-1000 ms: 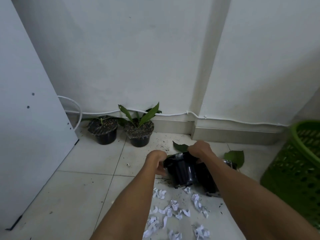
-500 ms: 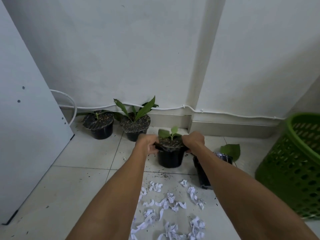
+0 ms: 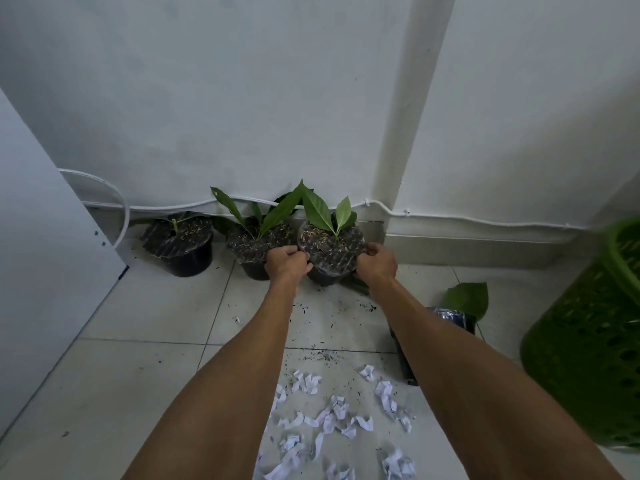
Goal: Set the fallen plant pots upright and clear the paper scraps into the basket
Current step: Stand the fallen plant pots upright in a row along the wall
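Three black plant pots stand upright in a row against the wall. My left hand (image 3: 286, 264) and my right hand (image 3: 377, 262) grip the rim of the right pot (image 3: 330, 249) from both sides; it holds two green leaves. The middle pot (image 3: 254, 242) and the left pot (image 3: 180, 244) stand beside it. A fourth pot (image 3: 450, 320) lies fallen on the floor, partly hidden behind my right forearm, with a leaf at its far end. White paper scraps (image 3: 332, 414) are scattered on the tiles between my forearms. The green basket (image 3: 588, 341) stands at the right edge.
A white panel (image 3: 41, 271) leans along the left side. A white cable (image 3: 485, 221) runs along the wall above the skirting. A wall pillar (image 3: 405, 133) juts out behind the held pot. Loose soil specks (image 3: 325, 310) dot the tiles.
Both hands turned the fallen pot upright, then carried it away from me to the wall, beside the middle pot. The view shifted forward with it.
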The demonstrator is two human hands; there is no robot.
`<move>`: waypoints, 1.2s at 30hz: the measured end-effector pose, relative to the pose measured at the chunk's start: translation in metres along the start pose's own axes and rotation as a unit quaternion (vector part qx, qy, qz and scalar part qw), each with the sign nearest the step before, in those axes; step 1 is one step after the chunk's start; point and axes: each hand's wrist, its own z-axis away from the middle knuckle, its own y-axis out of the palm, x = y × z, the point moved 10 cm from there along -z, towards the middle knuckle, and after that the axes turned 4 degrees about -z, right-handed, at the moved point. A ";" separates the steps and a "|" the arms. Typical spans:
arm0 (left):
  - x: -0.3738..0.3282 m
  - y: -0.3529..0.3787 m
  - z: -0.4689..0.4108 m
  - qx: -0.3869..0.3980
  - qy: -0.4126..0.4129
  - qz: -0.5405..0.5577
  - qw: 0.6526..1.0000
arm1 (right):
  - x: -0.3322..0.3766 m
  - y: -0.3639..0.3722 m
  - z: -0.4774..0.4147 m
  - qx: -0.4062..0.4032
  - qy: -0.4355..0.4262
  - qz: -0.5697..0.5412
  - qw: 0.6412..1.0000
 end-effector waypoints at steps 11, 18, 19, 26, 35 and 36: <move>0.025 0.001 -0.029 -0.046 0.011 0.018 0.999 | -0.013 0.017 -0.021 0.016 -0.024 0.024 0.999; 0.029 -0.002 -0.031 -0.051 0.007 0.023 0.998 | -0.006 0.023 -0.021 0.018 -0.055 0.042 0.997; 0.029 -0.002 -0.030 -0.051 0.007 0.018 0.999 | -0.006 0.022 -0.020 0.018 -0.053 0.044 0.997; 0.038 0.010 -0.008 -0.044 -0.067 -0.025 0.996 | 0.012 -0.006 -0.011 -0.013 -0.066 0.131 0.989; 0.089 0.091 0.113 0.187 -0.242 -0.215 0.928 | 0.022 -0.162 0.033 -0.171 0.013 0.335 0.926; 0.094 0.102 0.132 0.215 -0.251 -0.234 0.914 | 0.010 -0.177 0.036 -0.158 0.064 0.352 0.920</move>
